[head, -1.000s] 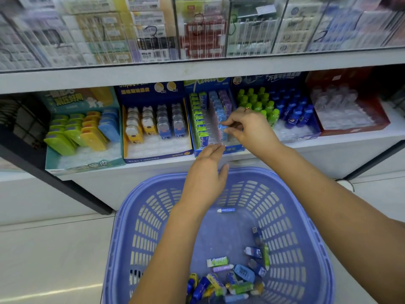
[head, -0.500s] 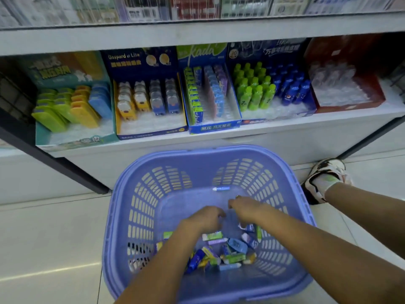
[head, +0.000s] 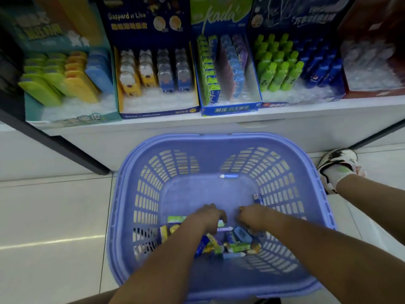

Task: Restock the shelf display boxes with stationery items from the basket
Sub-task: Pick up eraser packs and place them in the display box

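Both my hands are down inside the lilac basket, knuckles up, side by side near the middle of its floor. My left hand has its fingers curled down onto the pile of stationery items. My right hand does the same just beside it. Fingertips are buried, so I can't tell whether either one has hold of anything.

The pile sits in the near half of the basket, under and behind my hands, with the pieces at all angles. A pale blue stick on its near edge lies crosswise.

Past my knuckles the basket floor is bare up to the far wall. There a lone blue stick lies with its long axis across the basket, white tip pointing left. A small box rests against the right wall, long axis running toward the far rim. The slotted walls slope outward all round.

Beyond the far rim, up on the white shelf, stands the kada display box, its rows running away from the basket. My shoe is off the basket's far right corner.
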`<state>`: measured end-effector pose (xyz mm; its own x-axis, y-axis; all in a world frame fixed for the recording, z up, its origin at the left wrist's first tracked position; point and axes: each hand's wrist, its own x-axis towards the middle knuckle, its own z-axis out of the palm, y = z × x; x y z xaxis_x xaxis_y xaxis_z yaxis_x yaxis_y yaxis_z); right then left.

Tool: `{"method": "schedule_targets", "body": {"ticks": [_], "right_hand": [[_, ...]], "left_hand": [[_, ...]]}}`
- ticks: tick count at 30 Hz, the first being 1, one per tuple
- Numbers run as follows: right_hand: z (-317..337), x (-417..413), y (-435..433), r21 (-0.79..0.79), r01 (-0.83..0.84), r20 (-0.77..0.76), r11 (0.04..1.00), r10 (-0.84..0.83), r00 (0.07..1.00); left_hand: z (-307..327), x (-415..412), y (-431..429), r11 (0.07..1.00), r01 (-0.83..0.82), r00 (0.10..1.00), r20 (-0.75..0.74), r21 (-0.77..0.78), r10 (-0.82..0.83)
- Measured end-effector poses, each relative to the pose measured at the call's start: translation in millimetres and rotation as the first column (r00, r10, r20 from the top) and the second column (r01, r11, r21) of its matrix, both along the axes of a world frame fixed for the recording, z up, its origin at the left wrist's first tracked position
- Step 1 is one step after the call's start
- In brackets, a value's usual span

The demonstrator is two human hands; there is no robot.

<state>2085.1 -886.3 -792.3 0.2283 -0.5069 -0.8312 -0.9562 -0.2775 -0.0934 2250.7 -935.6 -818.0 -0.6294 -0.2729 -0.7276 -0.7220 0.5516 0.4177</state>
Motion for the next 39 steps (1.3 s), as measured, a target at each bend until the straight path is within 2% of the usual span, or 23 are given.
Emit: {"method": "schedule_targets", "body": {"ticks": [3,6,9,11,12,14,16,18,20,22,27,28,29,32,34,36,39], "right_hand": [[7.9,2.0,1.0,0.104,0.038,-0.074,0.994,-0.030,0.997],[17.4,1.8,5.5,0.164,0.001,-0.102,0.986,0.016,0.995],[24.9,3.0,4.6,0.151,0.125,-0.098,0.981,-0.111,0.989],[39.8,6.0,-5.3,0.065,0.311,-0.001,0.948,-0.312,0.950],[50.5,5.8,-12.8,0.008,0.410,0.098,0.912,-0.409,0.907],[76.7,4.0,-28.8,-0.096,0.591,0.317,0.801,-0.538,0.781],[104.2,4.4,-39.4,-0.164,0.748,0.500,0.644,-0.599,0.626],[127.9,11.2,-44.2,-0.227,0.820,0.627,0.526,-0.565,0.536],[149.0,22.0,-46.7,-0.256,0.837,0.719,0.484,-0.484,0.499],[169.9,31.4,-50.8,-0.195,0.857,0.812,0.476,-0.412,0.414],[225.7,46.8,-72.9,-0.129,0.895,0.951,0.426,-0.205,0.234],[235.5,48.9,-80.3,-0.162,0.897,0.956,0.411,-0.161,0.246],[244.6,51.3,-88.6,-0.230,0.887,0.947,0.401,-0.119,0.299],[264.0,59.4,-118.1,-0.488,0.785,0.849,0.382,0.000,0.528],[269.7,64.3,-140.4,-0.655,0.664,0.723,0.359,0.045,0.689],[270.1,67.8,-160.5,-0.763,0.532,0.578,0.367,0.020,0.815],[264.6,70.3,-179.6,-0.794,0.447,0.489,0.412,-0.004,0.872]], "left_hand": [[-2.8,0.9,0.2,0.999,-0.041,0.999,-0.011,0.016,0.041],[-2.7,1.1,-0.7,0.993,-0.101,0.995,-0.012,0.062,0.102],[5.5,-1.5,-8.3,0.965,-0.238,0.966,-0.077,0.110,0.247],[21.8,-5.9,-19.5,0.912,-0.377,0.899,-0.173,0.159,0.402],[32.8,-8.6,-26.3,0.877,-0.430,0.856,-0.211,0.217,0.472],[61.7,-12.6,-40.6,0.807,-0.466,0.796,-0.227,0.362,0.561],[92.8,-11.1,-55.0,0.753,-0.461,0.758,-0.233,0.470,0.609],[123.4,-2.2,-67.9,0.735,-0.461,0.708,-0.293,0.497,0.642],[153.4,11.9,-79.7,0.738,-0.478,0.671,-0.345,0.477,0.657],[181.6,30.2,-89.5,0.706,-0.504,0.614,-0.368,0.498,0.698],[227.6,80.9,-104.6,0.542,-0.584,0.313,-0.448,0.604,0.837],[232.0,87.6,-106.3,0.506,-0.604,0.236,-0.468,0.616,0.852],[234.8,92.5,-107.6,0.464,-0.624,0.154,-0.482,0.629,0.862],[234.7,96.6,-110.1,0.353,-0.657,-0.037,-0.496,0.666,0.868],[230.1,95.2,-110.5,0.305,-0.668,-0.105,-0.492,0.679,0.864],[225.9,92.8,-111.9,0.253,-0.676,-0.173,-0.483,0.692,0.858],[225.1,89.3,-115.2,0.237,-0.686,-0.223,-0.509,0.688,0.831]]}}
